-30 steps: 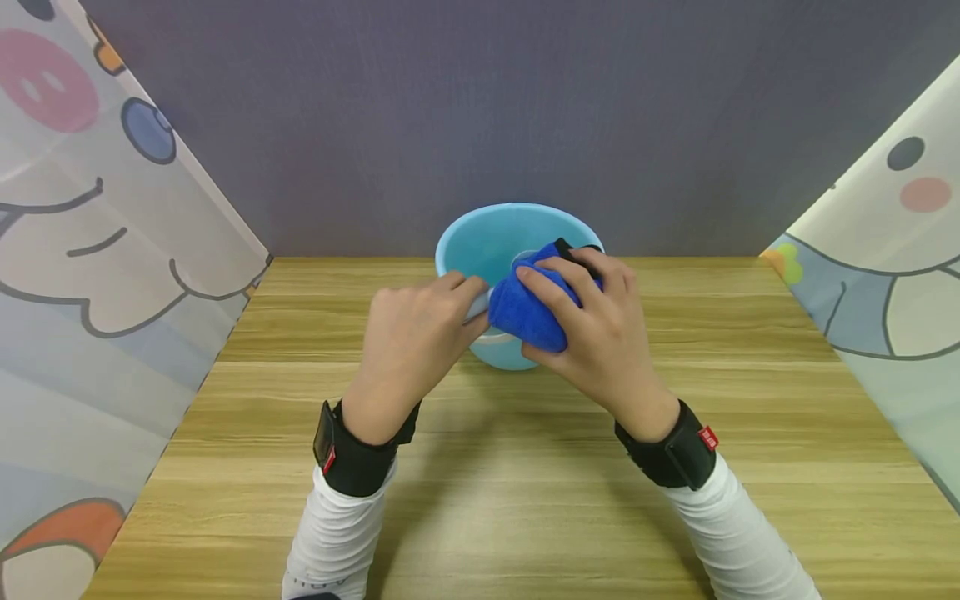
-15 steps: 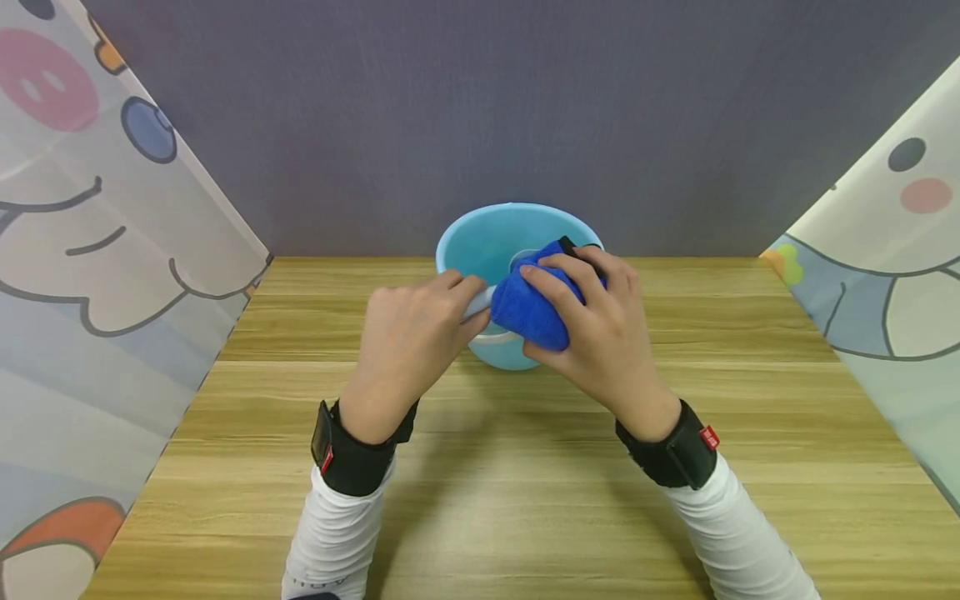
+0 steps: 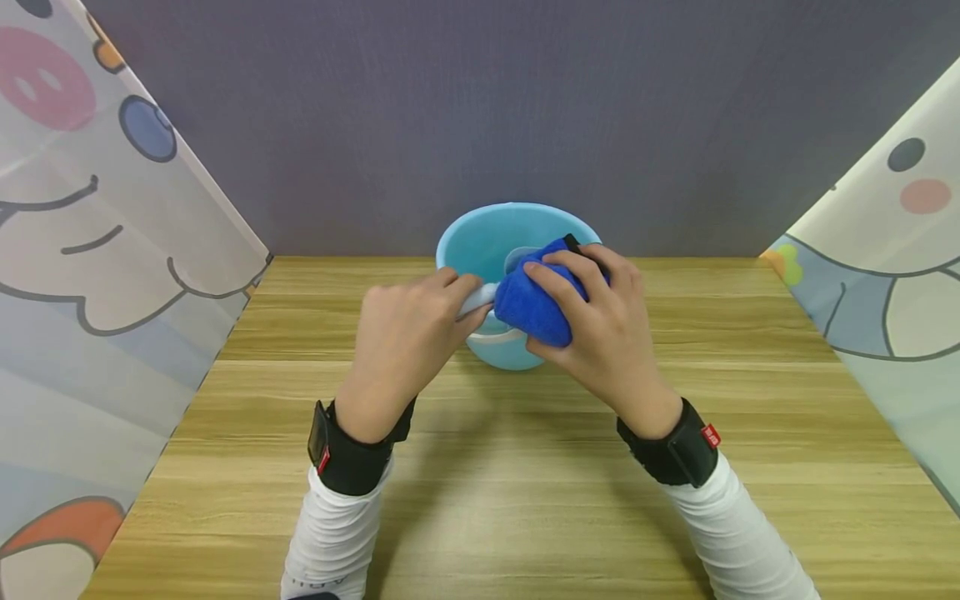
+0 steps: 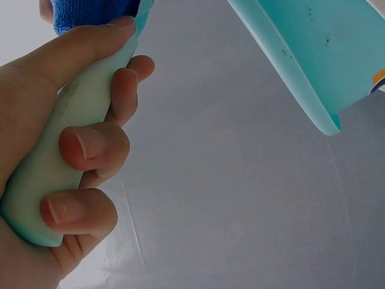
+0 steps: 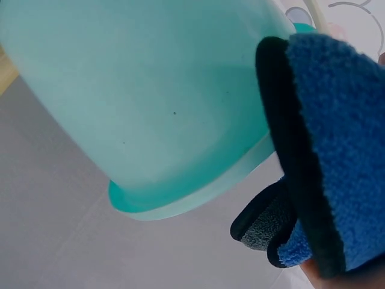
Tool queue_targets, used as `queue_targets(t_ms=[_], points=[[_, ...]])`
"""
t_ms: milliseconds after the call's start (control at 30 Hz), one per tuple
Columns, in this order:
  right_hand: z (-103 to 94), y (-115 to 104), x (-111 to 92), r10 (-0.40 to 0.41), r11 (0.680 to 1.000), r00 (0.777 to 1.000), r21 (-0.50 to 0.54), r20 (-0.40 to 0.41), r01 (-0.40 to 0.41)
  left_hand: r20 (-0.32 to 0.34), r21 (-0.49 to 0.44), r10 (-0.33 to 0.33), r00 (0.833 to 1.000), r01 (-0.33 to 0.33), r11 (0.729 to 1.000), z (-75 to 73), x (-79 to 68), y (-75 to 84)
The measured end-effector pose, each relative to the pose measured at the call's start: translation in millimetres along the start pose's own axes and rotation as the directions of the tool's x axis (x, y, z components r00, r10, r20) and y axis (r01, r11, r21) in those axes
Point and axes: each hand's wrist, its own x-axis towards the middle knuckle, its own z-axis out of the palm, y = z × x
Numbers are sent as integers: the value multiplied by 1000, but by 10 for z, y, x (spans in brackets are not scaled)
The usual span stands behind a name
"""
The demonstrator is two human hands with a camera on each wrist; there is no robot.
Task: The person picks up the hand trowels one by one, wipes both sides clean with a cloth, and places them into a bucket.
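In the head view my left hand grips the pale blue handle of a tool. The left wrist view shows the fingers and thumb wrapped round this thick, smooth handle. A blue microfibre cloth with black edging is bunched round the tool beyond that hand. My right hand holds the cloth with curled fingers. A pale rounded part shows behind the cloth; the rest of the tool's far end is hidden. Both hands are above the near rim of a light blue bucket. A loose cloth fold hangs in the right wrist view.
The bucket stands at the back of a wood-grain table, close to a dark grey wall. Its white carrying handle lies across the front. Cartoon-printed curtains flank the table on the left and right.
The cloth and my right hand have shifted slightly right and up, my left hand slightly left. More of the pale handle and the rounded part behind the cloth now shows.
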Motion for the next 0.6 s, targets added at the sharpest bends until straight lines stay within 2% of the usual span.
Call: queue_targets(t_ms=[600], points=[[-6, 71, 0, 11, 1000, 1000, -15, -10, -11, -12, 0, -10, 1000, 10, 1000, -1, 4, -29]])
